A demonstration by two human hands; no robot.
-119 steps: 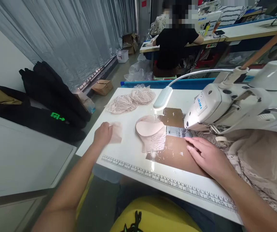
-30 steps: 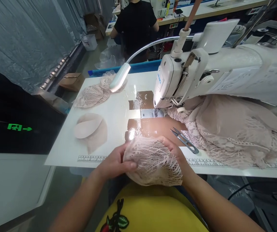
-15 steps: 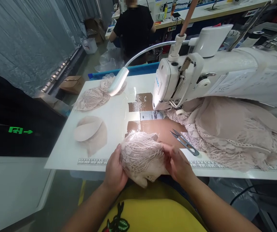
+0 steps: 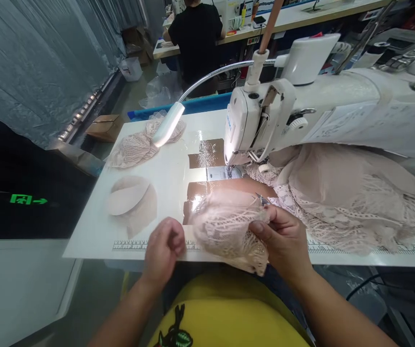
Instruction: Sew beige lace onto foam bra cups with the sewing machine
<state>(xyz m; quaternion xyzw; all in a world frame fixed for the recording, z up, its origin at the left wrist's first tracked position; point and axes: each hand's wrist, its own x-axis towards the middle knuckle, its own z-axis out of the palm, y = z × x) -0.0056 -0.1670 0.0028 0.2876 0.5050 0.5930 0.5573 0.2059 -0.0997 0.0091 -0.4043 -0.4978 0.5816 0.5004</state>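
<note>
Half a second back both hands cradled the lace cup (image 4: 229,231); now the left hand (image 4: 164,250) has let go and hangs just beside it over the bench (image 4: 95,236) edge, fingers curled loosely inward, holding nothing. Only the right hand (image 4: 283,241) keeps the cup, thumb and fingers pinched on its right rim, and the cup has shifted a little toward the machine (image 4: 301,106). It is a domed, soft piece of blush-pink openwork lace with a branching net pattern, raised at the front edge of the bench, partly over the printed ruler (image 4: 131,246) and partly over the person's yellow lap. Snips (image 4: 261,198) peek out just behind it, mostly hidden by the lace. Beyond lies a glossy brown patch (image 4: 207,154) around the metal needle plate, bright with glare from the gooseneck lamp (image 4: 167,125). To the right, a heap of the same pink lace and smooth fabric (image 4: 355,197) spreads under the white machine arm. To the left, a smooth, matte foam pad (image 4: 127,197), oval and folded over, lies flat on the white bench; farther back sit two more lace cups (image 4: 138,144) side by side. A person in black (image 4: 196,33) sits at another bench behind.
</note>
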